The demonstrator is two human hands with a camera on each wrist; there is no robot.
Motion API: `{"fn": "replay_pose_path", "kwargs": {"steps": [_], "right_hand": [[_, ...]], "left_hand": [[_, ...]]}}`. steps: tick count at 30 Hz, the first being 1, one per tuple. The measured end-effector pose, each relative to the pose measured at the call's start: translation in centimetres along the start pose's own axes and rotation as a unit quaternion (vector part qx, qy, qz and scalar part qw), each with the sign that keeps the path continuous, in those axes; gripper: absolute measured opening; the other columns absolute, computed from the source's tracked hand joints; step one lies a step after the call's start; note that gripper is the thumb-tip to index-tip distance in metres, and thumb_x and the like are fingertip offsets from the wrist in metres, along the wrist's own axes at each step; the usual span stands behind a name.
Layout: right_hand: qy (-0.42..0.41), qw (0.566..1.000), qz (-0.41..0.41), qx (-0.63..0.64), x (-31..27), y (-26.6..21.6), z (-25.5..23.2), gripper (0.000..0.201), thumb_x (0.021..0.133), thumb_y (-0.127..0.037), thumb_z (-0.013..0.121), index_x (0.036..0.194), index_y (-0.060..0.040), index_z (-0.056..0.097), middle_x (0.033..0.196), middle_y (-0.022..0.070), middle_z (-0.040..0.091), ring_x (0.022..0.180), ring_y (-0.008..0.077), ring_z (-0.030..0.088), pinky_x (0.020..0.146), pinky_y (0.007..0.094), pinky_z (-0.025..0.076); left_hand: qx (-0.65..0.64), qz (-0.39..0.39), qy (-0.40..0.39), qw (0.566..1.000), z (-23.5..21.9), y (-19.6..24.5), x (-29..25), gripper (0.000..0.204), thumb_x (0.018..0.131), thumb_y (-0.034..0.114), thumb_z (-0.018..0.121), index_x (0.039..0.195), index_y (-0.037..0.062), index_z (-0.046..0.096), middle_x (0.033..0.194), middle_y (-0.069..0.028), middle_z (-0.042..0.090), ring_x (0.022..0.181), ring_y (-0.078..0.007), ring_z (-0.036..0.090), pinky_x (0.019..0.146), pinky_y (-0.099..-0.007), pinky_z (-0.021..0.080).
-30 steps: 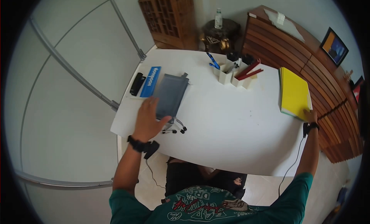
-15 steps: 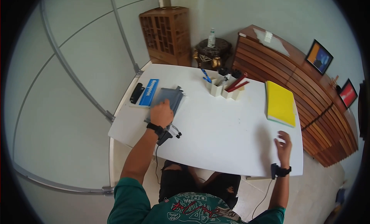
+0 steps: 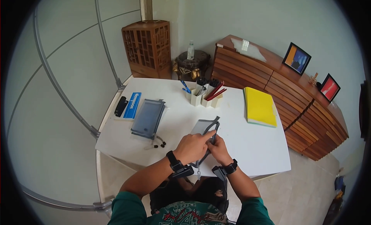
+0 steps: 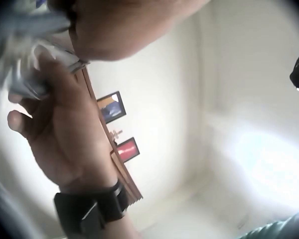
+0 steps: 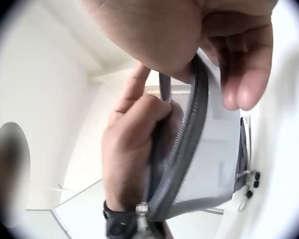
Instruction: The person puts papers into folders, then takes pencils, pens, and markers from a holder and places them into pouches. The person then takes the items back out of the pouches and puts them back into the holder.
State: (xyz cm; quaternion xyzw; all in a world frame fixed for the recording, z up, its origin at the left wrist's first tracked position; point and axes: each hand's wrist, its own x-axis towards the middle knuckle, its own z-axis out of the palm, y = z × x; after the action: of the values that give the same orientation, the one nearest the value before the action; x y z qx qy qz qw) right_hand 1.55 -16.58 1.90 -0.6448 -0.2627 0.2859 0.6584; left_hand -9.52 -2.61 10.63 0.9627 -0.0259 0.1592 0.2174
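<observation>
A translucent zip pouch (image 3: 201, 126) with a grey zipper is held up over the front of the table, its mouth parted. My right hand (image 3: 219, 151) pinches one zipper edge; in the right wrist view its thumb overlaps the zipper (image 5: 189, 119). On the opposite edge, my left hand (image 5: 127, 144) grips with the thumb at the mouth and the index finger stretched out. The zip pull (image 5: 142, 209) hangs at the near end. More grey zip pouches (image 3: 148, 118) lie stacked to the left, cords trailing from their near end.
A blue-and-white notebook box (image 3: 132, 106) and a black stapler (image 3: 121, 106) lie at the table's left edge. White pen holders (image 3: 201, 99) with pens and red sticks stand at the back. A yellow folder (image 3: 261, 107) lies on the right.
My left hand has taken a pouch from the stack and brought it rightward. The right hand has left the yellow folder and come to the pouch, whose mouth is now parted.
</observation>
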Motion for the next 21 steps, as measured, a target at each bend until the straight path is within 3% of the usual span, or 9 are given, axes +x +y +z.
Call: {"fn": "replay_pose_path", "kwargs": {"steps": [1, 2, 6, 10, 11, 13, 15, 17, 21], "right_hand": [[-0.004, 0.998, -0.037, -0.057, 0.4, 0.3, -0.6, 0.032, 0.095, -0.010, 0.060, 0.125, 0.0001, 0.059, 0.083, 0.0039, 0.065, 0.066, 0.0084, 0.061, 0.050, 0.0223, 0.050], [-0.006, 0.999, 0.017, -0.048, 0.7, 0.6, -1.6, 0.028, 0.092, -0.007, 0.058, 0.119, 0.0001, 0.065, 0.075, 0.0011, 0.063, 0.058, 0.0073, 0.057, 0.049, 0.0216, 0.048], [-0.095, 0.990, 0.081, -0.068, 2.1, 0.1, -4.9, 0.032, 0.093, -0.012, 0.062, 0.123, -0.0010, 0.066, 0.077, 0.0015, 0.064, 0.058, 0.0073, 0.055, 0.052, 0.0223, 0.049], [-0.068, 0.982, 0.138, -0.108, 4.2, -2.3, -6.2, 0.034, 0.096, -0.027, 0.067, 0.119, -0.0015, 0.069, 0.082, 0.0007, 0.064, 0.060, 0.0080, 0.057, 0.054, 0.0209, 0.048], [-0.027, 0.981, 0.129, -0.140, 5.5, -2.0, -7.6, 0.034, 0.097, -0.030, 0.066, 0.116, -0.0018, 0.069, 0.081, 0.0009, 0.063, 0.061, 0.0077, 0.057, 0.051, 0.0213, 0.047], [0.084, 0.973, -0.011, -0.212, 8.6, -2.1, -9.5, 0.036, 0.096, -0.032, 0.069, 0.117, -0.0026, 0.068, 0.078, 0.0008, 0.062, 0.059, 0.0074, 0.055, 0.049, 0.0221, 0.045], [0.192, 0.948, -0.061, -0.245, 12.4, -3.3, -10.3, 0.038, 0.094, -0.029, 0.072, 0.122, -0.0041, 0.065, 0.084, 0.0033, 0.063, 0.059, 0.0077, 0.054, 0.047, 0.0228, 0.043], [0.221, 0.956, -0.105, -0.162, 15.7, -4.4, -9.9, 0.041, 0.091, -0.025, 0.075, 0.125, -0.0045, 0.063, 0.095, 0.0050, 0.063, 0.067, 0.0081, 0.056, 0.050, 0.0234, 0.044], [0.230, 0.949, -0.159, -0.148, 21.1, -6.2, -8.7, 0.043, 0.089, -0.019, 0.078, 0.126, -0.0039, 0.062, 0.104, 0.0048, 0.062, 0.077, 0.0085, 0.056, 0.058, 0.0232, 0.046]], "left_hand": [[-0.058, 0.024, 0.002, 0.998, 0.3, -0.6, 0.3, 0.049, 0.083, 0.010, 0.059, 0.132, 0.0113, 0.061, 0.081, -0.0190, 0.067, 0.072, -0.0369, 0.067, 0.068, -0.0469, 0.054], [-0.109, 0.053, 0.019, 0.992, 0.4, -1.4, 0.5, 0.034, 0.081, 0.008, 0.058, 0.114, 0.0073, 0.067, 0.082, -0.0151, 0.066, 0.074, -0.0360, 0.066, 0.068, -0.0454, 0.053], [-0.096, 0.151, -0.037, 0.983, 0.1, -5.9, 1.7, 0.016, 0.076, 0.006, 0.060, 0.092, 0.0040, 0.062, 0.083, -0.0116, 0.060, 0.071, -0.0365, 0.062, 0.065, -0.0454, 0.050], [-0.080, 0.195, 0.015, 0.977, 2.4, -8.3, 3.0, 0.014, 0.075, 0.005, 0.061, 0.089, 0.0040, 0.058, 0.084, -0.0114, 0.055, 0.072, -0.0352, 0.060, 0.063, -0.0449, 0.048], [-0.098, 0.214, 0.028, 0.972, 3.0, -8.8, 3.5, 0.014, 0.075, 0.005, 0.061, 0.088, 0.0045, 0.056, 0.084, -0.0112, 0.053, 0.072, -0.0350, 0.059, 0.062, -0.0447, 0.047], [-0.124, 0.231, 0.044, 0.964, 4.3, -9.4, 4.3, 0.015, 0.074, 0.005, 0.062, 0.087, 0.0049, 0.054, 0.084, -0.0109, 0.051, 0.073, -0.0348, 0.058, 0.062, -0.0445, 0.047], [-0.180, 0.221, 0.069, 0.956, 5.6, -9.8, 5.0, 0.015, 0.074, 0.005, 0.062, 0.086, 0.0049, 0.053, 0.083, -0.0110, 0.051, 0.071, -0.0352, 0.057, 0.061, -0.0449, 0.046], [-0.195, 0.217, 0.071, 0.954, 6.5, -10.2, 5.2, 0.016, 0.073, 0.003, 0.062, 0.085, 0.0048, 0.052, 0.082, -0.0111, 0.050, 0.070, -0.0356, 0.056, 0.060, -0.0453, 0.045], [-0.234, 0.199, 0.064, 0.949, 7.6, -11.1, 5.0, 0.016, 0.072, 0.002, 0.060, 0.085, 0.0044, 0.052, 0.081, -0.0113, 0.051, 0.068, -0.0365, 0.056, 0.059, -0.0453, 0.044]]}}
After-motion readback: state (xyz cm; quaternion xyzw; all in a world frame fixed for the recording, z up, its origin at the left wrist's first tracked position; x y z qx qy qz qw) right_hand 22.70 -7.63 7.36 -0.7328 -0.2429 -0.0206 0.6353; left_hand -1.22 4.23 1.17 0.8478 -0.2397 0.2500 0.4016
